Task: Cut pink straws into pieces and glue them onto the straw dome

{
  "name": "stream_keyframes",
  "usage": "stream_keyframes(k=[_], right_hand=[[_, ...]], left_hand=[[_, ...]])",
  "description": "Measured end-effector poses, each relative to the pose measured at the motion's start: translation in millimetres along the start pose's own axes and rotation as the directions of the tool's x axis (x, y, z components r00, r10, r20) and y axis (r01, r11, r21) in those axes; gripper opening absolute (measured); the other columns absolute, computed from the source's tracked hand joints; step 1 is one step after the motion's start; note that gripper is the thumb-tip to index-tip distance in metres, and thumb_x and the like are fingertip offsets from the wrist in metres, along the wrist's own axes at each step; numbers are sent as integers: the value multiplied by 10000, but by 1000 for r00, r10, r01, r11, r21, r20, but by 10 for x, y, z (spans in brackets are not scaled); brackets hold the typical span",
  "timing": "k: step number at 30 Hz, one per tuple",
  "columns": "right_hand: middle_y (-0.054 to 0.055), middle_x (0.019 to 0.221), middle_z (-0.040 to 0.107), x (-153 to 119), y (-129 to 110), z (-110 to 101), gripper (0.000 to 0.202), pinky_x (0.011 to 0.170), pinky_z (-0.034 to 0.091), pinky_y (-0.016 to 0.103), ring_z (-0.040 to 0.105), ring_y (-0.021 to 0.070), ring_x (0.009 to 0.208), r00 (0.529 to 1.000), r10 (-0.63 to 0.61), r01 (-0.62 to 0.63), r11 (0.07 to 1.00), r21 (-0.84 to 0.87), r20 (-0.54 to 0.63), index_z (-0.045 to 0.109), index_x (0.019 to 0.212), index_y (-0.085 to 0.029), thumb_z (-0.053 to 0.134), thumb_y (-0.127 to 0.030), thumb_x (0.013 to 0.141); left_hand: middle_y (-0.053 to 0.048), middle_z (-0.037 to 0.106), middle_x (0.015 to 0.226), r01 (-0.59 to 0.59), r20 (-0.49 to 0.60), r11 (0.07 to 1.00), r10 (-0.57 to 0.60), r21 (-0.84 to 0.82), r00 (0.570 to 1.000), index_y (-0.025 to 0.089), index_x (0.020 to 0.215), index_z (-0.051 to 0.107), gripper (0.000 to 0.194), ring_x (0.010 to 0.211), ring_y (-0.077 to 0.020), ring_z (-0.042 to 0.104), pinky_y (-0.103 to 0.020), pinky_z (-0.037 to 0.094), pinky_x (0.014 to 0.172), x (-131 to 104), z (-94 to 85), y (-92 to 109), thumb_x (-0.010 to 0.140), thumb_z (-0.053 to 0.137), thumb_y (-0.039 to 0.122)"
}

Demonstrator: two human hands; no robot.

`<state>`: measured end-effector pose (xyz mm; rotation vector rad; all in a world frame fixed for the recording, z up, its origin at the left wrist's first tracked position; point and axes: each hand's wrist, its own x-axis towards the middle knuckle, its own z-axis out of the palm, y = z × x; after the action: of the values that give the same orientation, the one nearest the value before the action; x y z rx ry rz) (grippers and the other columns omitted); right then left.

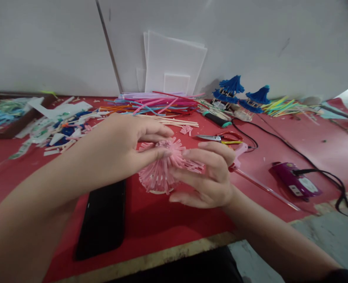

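Note:
A pink piece of craftwork (158,175), made of many short fuzzy strips fanned out like a tiered roof, stands near the middle of the red table. My left hand (132,143) reaches over it from the left, thumb and fingers closed around its top. On its right side, my right hand (207,175) rests its bent fingertips against the strips, the fingers apart. The underside of the piece is mostly hidden.
A black phone (103,220) lies by the left forearm. Behind are scissors (211,138), a pink glue gun (239,153), colored stems (162,104) and two blue roofed models (255,98). A purple power box (296,181) with a cable sits right; scraps (70,129) lie left.

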<state>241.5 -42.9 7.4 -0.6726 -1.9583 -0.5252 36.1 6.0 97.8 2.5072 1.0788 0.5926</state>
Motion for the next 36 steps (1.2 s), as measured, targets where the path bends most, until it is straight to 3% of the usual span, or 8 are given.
stream_keyframes(k=[3, 6, 17, 27, 32, 36], right_hand=[[-11, 969, 600, -10, -7, 40, 108, 841, 460, 310, 476, 180, 995, 999, -12, 12, 1000, 11, -39, 708, 832, -312, 777, -353, 760], [-27, 976, 610, -11, 0, 71, 143, 856, 458, 304, 469, 178, 1017, 998, 42, -40, 999, 34, -51, 689, 701, -299, 807, -221, 722], [-27, 1025, 605, 40, -39, 54, 133, 911, 440, 345, 458, 190, 1074, 997, 73, -72, 995, 63, -1, 696, 676, -316, 766, -252, 770], [15, 1214, 545, 43, 46, 45, 98, 990, 377, 476, 530, 200, 1053, 985, 104, -131, 972, 194, 141, 752, 873, -342, 668, -302, 842], [30, 1232, 521, 24, 50, 76, 83, 1006, 376, 447, 506, 195, 1123, 987, 118, -138, 969, 206, 107, 750, 860, -330, 668, -319, 857], [33, 1285, 484, 10, 55, 76, 90, 1038, 361, 425, 497, 193, 1164, 987, 100, -122, 975, 187, 123, 745, 878, -310, 681, -364, 845]], left_hand=[[-4, 741, 1056, 2, 20, 1000, -2, -23, 1000, 258, 1066, 708, 359, 981, -292, 707, -404, 557, 898, 2, -5, -9, 835, 559, 489], [-4, 742, 1058, 0, 21, 1000, 0, -21, 1000, 256, 1066, 704, 352, 973, -281, 709, -382, 567, 875, 3, -8, -2, 844, 543, 476], [-13, 753, 1013, 4, 3, 1000, -4, 7, 1000, 237, 1018, 715, 322, 928, -262, 716, -337, 570, 831, -6, -6, 43, 849, 550, 456], [17, 761, 972, -24, -9, 998, 25, 64, 1000, 284, 997, 716, 329, 862, -251, 715, -344, 572, 795, 3, -16, 33, 832, 531, 500], [15, 750, 1023, -28, 2, 999, 28, 39, 1000, 296, 1061, 708, 428, 915, -282, 706, -373, 570, 800, -17, -17, 15, 785, 597, 605], [10, 754, 950, -1, -55, 1000, 2, 21, 999, 268, 991, 715, 331, 885, -264, 713, -361, 555, 830, -17, 22, 33, 802, 611, 519]])
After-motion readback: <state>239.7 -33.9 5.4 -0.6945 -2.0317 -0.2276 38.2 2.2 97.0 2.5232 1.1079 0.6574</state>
